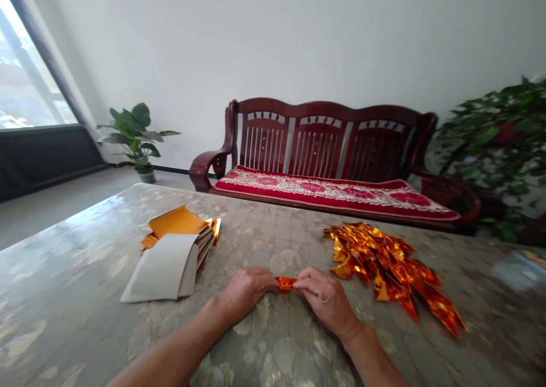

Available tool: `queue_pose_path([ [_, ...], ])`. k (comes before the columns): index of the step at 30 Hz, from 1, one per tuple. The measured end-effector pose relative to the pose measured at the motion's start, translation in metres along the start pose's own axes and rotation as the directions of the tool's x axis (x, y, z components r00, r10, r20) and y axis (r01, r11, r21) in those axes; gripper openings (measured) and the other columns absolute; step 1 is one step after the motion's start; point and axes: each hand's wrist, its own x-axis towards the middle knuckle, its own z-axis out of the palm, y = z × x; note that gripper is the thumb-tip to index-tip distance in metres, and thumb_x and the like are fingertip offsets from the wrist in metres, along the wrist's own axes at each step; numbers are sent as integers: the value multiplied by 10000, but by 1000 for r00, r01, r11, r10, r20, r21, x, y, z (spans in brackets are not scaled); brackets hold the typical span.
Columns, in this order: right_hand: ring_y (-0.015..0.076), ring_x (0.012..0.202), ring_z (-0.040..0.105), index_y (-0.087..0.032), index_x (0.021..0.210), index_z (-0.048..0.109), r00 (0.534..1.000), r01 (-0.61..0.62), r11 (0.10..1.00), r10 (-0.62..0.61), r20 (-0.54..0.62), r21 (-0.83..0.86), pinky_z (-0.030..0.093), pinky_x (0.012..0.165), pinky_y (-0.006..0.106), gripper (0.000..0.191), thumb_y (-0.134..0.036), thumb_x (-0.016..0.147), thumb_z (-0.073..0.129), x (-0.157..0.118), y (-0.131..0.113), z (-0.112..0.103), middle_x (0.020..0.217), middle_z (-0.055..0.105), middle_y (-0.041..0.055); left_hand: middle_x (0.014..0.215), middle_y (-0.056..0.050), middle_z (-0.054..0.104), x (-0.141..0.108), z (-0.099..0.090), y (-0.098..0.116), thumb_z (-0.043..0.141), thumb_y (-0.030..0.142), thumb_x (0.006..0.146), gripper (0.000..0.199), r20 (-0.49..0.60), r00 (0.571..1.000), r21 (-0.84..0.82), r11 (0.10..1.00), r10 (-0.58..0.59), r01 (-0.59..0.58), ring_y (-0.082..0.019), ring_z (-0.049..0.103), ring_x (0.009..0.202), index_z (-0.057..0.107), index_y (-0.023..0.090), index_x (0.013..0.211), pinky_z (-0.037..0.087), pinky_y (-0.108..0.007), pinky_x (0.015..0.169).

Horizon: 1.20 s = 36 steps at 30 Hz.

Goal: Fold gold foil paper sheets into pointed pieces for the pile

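one orange foil piece (286, 283) over near middle of table (256, 347); left hand (248, 290) pinching one end, right hand (326, 297) pinching other; sheet stack (166, 265) on table's left, folded-foil pile (384, 259) on table's right, wooden bench (321, 111) beyond table.

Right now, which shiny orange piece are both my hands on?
The small foil piece held between your left hand and right hand; the others lie in the heap on the right or stack on the left, untouched.

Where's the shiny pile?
In the head view, the shiny pile lies on the table, to the right of the person's right hand and on the near side of the wooden bench.
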Motion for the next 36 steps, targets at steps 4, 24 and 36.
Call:
queue_pose_path([
  [4, 160, 850, 666, -281, 957, 747, 998, 61, 998, -62, -19, -20, 507, 748, 255, 219, -254, 949, 530, 1, -4, 0, 948, 712, 37, 936, -37, 722, -1, 3, 1, 479, 212, 973, 226, -101, 995, 22, 1000, -15, 18, -150, 662, 853, 703, 231, 997, 456, -213, 771],
  [24, 132, 838, 664, -261, 981, 739, 997, 59, 990, -53, -53, 126, 522, 746, 226, 190, -199, 936, 565, -2, 1, 14, 924, 691, 22, 950, -1, 763, 1, 12, -5, 541, 230, 958, 216, -105, 994, -136, 991, -13, -2, -131, 704, 856, 733, 270, 1048, 508, -200, 793],
  [36, 133, 842, 663, -260, 950, 752, 997, -6, 970, 26, -78, 241, 519, 762, 222, 188, -152, 882, 612, -1, 0, 18, 913, 690, 18, 870, 11, 770, 2, 18, 0, 642, 180, 883, 159, -167, 978, -236, 968, -121, 80, -121, 708, 788, 767, 251, 954, 511, -174, 755],
])
